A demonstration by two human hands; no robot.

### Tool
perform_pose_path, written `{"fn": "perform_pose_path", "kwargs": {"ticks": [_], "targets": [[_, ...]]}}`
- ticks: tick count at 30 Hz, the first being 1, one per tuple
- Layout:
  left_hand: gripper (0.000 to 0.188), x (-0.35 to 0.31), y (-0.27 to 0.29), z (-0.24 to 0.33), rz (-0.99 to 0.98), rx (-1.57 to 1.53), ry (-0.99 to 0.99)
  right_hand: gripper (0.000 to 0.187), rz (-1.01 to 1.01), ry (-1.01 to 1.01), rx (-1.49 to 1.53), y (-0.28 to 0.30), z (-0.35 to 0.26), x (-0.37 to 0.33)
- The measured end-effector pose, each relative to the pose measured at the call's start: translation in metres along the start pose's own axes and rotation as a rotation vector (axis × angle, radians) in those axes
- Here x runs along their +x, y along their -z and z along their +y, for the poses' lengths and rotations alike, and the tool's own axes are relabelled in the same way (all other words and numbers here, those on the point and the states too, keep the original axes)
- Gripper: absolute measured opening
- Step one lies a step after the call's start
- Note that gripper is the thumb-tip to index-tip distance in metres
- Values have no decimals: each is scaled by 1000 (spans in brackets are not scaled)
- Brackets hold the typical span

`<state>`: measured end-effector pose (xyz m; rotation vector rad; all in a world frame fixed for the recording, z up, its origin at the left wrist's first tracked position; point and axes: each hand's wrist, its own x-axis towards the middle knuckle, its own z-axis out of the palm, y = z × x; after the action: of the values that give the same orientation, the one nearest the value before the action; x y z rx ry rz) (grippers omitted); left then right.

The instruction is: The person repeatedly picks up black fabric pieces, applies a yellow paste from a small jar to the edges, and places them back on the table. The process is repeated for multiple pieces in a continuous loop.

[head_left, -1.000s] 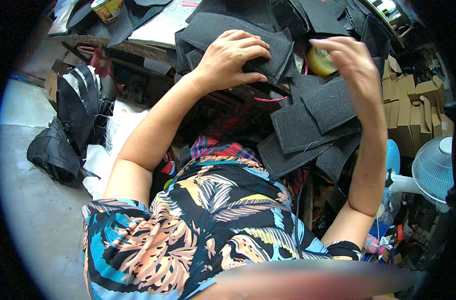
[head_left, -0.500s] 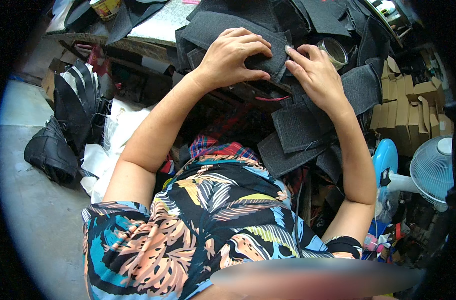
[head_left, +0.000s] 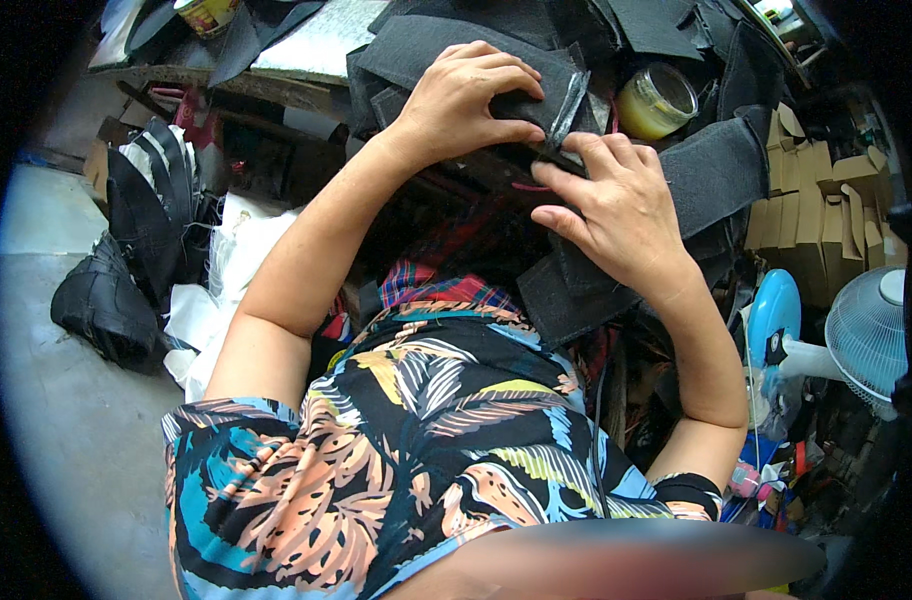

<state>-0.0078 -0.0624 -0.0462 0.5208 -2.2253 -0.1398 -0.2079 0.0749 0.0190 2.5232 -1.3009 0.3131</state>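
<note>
My left hand (head_left: 466, 105) is closed on a dark grey felt-like fabric piece (head_left: 521, 105), with the thumb at its near edge and the fingers over its top. A shiny, pale grey smeared band (head_left: 570, 105) runs along the right end of this piece. My right hand (head_left: 621, 205) is at the near corner of that end, with bent fingertips touching the edge. Its thumb stands apart from the fingers, and nothing shows between them. Just beyond my right hand stands a glass jar (head_left: 659, 105) with yellowish contents.
More dark fabric pieces (head_left: 711, 175) are heaped around the jar and hang over the table's near edge. Folded brown cardboard (head_left: 816, 205) and a blue and white fan (head_left: 866, 330) are at the right. Black bundled pieces (head_left: 106, 305) and white cloth (head_left: 201, 315) lie left.
My right hand has slid down and left along the fabric's right end, its thumb now apart. The shiny band and more of the jar have come into view.
</note>
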Motion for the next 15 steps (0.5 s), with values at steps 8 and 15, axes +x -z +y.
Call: {"fn": "perform_pose_path", "kwargs": {"ticks": [8,15], "targets": [[37,1,3,2,-16,-38,12,57,44,-414,-272,35,111,13],[33,3,7,3,-19,-115,39,81,-226,-231,-429,-10,139,31]]}}
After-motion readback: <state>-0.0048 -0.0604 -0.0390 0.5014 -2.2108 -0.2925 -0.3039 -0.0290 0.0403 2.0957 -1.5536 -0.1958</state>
